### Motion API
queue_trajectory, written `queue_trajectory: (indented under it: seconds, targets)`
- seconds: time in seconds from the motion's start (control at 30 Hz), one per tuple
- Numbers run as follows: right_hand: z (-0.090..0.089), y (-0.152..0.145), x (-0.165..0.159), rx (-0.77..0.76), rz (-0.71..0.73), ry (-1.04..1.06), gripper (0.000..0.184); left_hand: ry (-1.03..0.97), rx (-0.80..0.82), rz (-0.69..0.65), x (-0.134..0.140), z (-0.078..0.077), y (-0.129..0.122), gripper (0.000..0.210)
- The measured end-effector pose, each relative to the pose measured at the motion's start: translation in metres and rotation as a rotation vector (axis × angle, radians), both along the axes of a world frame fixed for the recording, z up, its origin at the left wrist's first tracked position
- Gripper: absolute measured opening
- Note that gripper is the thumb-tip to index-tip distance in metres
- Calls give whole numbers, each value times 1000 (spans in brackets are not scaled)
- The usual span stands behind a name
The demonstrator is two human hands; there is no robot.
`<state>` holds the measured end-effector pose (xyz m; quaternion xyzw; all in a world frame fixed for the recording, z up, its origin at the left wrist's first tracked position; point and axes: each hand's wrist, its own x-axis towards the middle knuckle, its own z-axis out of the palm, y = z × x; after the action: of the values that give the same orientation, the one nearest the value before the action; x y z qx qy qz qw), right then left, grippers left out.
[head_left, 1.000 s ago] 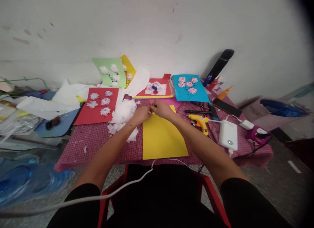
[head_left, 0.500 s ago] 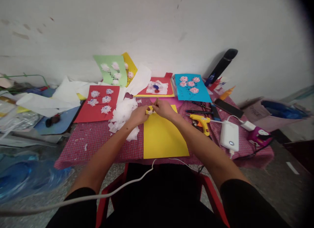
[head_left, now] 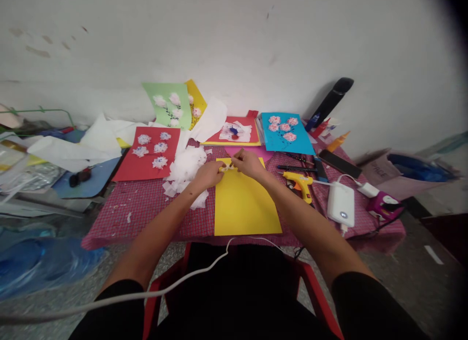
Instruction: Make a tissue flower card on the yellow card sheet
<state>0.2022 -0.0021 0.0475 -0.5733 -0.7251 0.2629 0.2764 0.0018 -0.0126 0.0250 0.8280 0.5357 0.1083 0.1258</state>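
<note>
A yellow sheet of paper lies on the checked tablecloth in front of me. Over its far edge, my left hand and my right hand meet with their fingers pinched. Between the fingertips shows a small crumpled piece of white tissue paper, held by both hands and partly hidden by them. Close to my left hand is a loose heap of white tissue pieces. Beyond the hands, a stained white tissue with blue and red blots rests on a red sheet.
Sheets with tissue flowers stand around: red, green and blue. On the right lie a yellow glue gun, a white power bank, a dark phone and pens. A white cable crosses my lap.
Both hands stay over the far edge of the yellow sheet, with the fingers shifting slightly around the white tissue. The whole view has moved a little.
</note>
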Motion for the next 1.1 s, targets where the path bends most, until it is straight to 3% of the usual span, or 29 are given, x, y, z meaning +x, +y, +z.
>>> queue_trajectory:
  seconds: [0.37,0.83,1.1]
  targets:
    - [-5,-5,3,-8,-67,101,30,12,24,-1,0,-2,-3,29]
    - [-14,-3,3,-35,-97,114,30,-23,45,1,7,-3,-4,31]
    - [-2,-2,-6,109,-6,-173,26,-5,19,3,6,-5,-4,35]
